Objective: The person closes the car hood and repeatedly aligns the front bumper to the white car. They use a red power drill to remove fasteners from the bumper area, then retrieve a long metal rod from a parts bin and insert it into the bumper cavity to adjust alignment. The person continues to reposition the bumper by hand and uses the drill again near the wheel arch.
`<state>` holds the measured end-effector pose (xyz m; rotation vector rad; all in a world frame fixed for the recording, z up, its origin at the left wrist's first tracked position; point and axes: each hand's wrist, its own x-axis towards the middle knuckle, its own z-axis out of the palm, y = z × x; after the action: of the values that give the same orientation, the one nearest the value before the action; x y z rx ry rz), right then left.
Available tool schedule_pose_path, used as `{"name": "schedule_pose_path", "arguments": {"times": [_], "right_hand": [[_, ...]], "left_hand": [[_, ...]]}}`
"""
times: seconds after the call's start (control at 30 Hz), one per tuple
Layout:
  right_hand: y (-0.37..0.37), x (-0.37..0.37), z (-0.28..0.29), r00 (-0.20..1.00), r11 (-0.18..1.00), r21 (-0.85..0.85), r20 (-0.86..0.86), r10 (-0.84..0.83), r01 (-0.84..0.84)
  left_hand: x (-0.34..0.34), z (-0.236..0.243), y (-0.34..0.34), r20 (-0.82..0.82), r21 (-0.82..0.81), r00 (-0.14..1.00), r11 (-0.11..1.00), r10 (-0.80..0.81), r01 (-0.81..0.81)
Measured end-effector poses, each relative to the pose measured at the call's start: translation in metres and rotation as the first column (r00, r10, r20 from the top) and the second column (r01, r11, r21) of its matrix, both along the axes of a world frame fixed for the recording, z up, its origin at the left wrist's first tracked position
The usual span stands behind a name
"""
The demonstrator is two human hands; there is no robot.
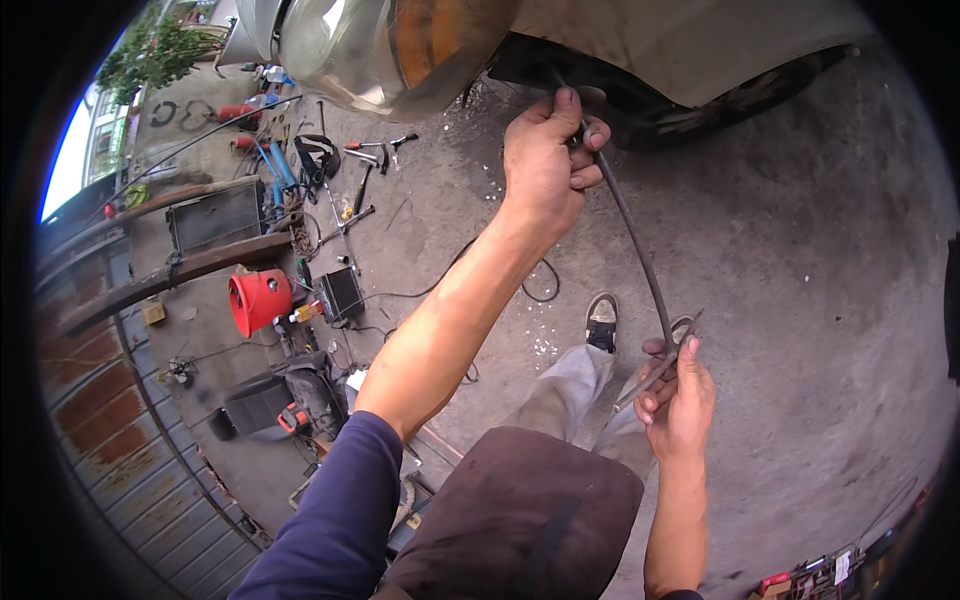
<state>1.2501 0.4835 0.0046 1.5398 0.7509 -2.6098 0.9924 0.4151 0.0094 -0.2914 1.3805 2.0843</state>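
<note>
A long, thin, dark metal rod [637, 240] with a short crossbar at its lower end, like a T-handle wrench, slants between my two hands. My left hand [552, 160] is closed round its upper part, close under the car's front bumper edge and wheel arch [580, 70]. Whether the rod's far tip touches anything there is hidden by my fingers and shadow. Lower down, my right hand [682, 400] grips the crossbar where it meets the rod, with the bar's ends sticking out on both sides of the fingers.
Above sits the car's headlight [335, 45] with its amber lens [430, 40]. On the concrete at left lie several hand tools [375, 155], a red bucket [262, 298], a black radiator-like box [342, 293] and a car seat [258, 408]. A black cable [425, 290] runs across the floor.
</note>
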Motion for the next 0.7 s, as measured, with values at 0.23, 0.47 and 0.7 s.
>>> {"name": "schedule_pose_path", "arguments": {"times": [0.23,0.47,0.7], "right_hand": [[-0.019,0.008,-0.015,0.902,-0.113,0.940,0.340,0.267,-0.321],[0.007,-0.002,0.000,0.988,0.991,0.009,-0.070,0.134,-0.134],[-0.017,-0.007,-0.002,0.998,0.967,0.256,0.056,-0.003,-0.011]], "left_hand": [[0.003,0.007,0.005,0.040,-0.028,0.999,0.999,0.031,-0.030],[-0.002,0.007,0.005,-0.024,-0.015,0.999,0.999,0.045,-0.045],[-0.007,0.005,0.009,-0.040,-0.074,0.994,0.992,0.099,-0.102]]}}
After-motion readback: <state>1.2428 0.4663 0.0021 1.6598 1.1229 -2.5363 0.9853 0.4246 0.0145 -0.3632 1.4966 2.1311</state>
